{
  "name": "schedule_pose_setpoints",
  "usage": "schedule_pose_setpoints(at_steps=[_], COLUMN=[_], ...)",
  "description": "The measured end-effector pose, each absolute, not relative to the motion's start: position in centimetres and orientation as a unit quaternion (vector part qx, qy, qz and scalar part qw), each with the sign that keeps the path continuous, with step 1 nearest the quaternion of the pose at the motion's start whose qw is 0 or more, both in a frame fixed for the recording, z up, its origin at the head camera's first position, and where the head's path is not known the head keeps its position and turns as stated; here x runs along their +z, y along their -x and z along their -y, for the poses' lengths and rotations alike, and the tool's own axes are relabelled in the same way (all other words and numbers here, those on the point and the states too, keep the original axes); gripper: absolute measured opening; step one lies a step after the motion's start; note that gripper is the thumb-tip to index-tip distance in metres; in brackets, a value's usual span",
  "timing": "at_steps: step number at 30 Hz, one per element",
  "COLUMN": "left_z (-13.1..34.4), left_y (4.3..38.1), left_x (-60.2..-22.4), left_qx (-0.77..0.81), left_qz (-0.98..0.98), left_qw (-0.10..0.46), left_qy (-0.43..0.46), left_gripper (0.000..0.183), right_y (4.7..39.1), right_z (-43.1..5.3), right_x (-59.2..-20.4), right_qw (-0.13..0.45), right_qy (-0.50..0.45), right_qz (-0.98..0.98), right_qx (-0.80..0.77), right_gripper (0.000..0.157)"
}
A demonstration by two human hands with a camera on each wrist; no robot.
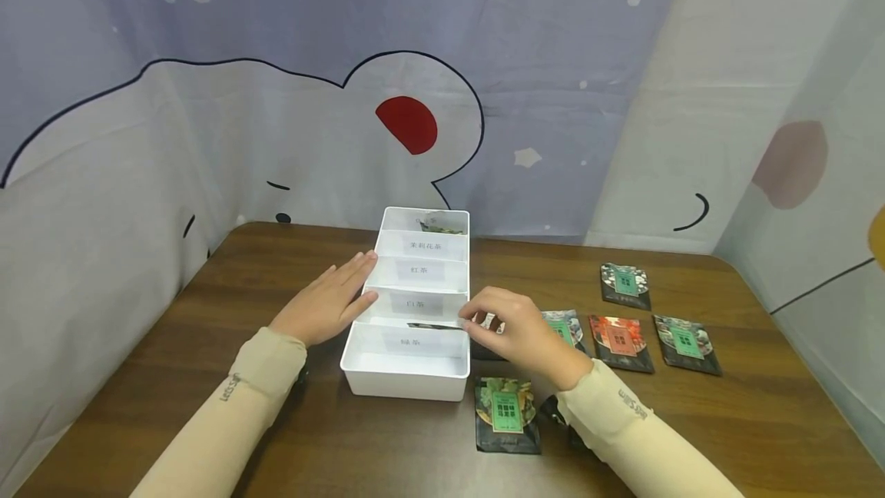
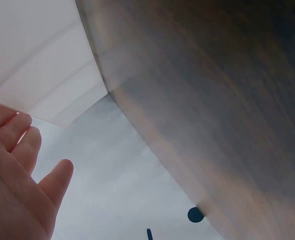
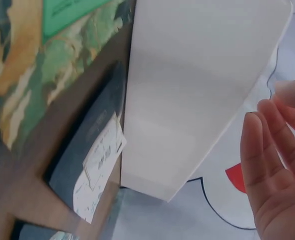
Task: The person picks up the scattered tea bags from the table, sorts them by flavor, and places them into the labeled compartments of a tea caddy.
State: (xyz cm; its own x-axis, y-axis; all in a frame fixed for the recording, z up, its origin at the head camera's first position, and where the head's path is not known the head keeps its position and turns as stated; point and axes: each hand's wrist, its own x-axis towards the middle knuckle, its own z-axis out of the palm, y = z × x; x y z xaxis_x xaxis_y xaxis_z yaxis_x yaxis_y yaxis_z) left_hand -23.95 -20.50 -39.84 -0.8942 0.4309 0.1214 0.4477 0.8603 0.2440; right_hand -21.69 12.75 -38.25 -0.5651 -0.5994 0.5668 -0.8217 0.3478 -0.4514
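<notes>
A white divided box (image 1: 408,384) with labelled compartments stands in the middle of the table. My left hand (image 1: 325,302) rests along its left rim, fingers extended and holding nothing. Over the right rim my right hand (image 1: 515,325) is bent, thumb and fingertips close together at the end of a dark tea packet (image 1: 434,327). That packet shows only as a thin edge, upright behind the front compartment. In the right wrist view nothing shows between the right hand's fingers (image 3: 252,145). Another packet (image 1: 442,229) stands in the rearmost compartment.
A green-labelled packet (image 1: 508,415) lies right of the box front. Further right lie a red packet (image 1: 621,343), a patterned one (image 1: 687,344) and a black-and-white one (image 1: 625,285). Another packet (image 1: 567,327) is partly covered by the right hand. A printed curtain (image 1: 539,98) hangs behind the table.
</notes>
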Motion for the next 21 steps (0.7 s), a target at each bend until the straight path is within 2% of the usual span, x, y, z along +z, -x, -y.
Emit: schedule_pose_setpoints(at_steps=[10, 21], left_z=[20.5, 20.5], left_y=[24.1, 23.9], left_x=[-39.8, -39.8], left_qx=[-0.134, -0.137], left_qz=[0.963, 0.962], left_qw=[0.036, 0.036], left_qy=[0.231, 0.233], left_gripper=[0.070, 0.069], right_y=[22.6, 23.5], right_z=[-14.5, -16.6], right_x=[-37.9, -38.6], right_qw=[0.102, -0.020], right_qy=[-0.306, -0.120], right_qz=[0.876, 0.895], right_qx=[0.359, 0.428], right_gripper=[0.013, 0.021])
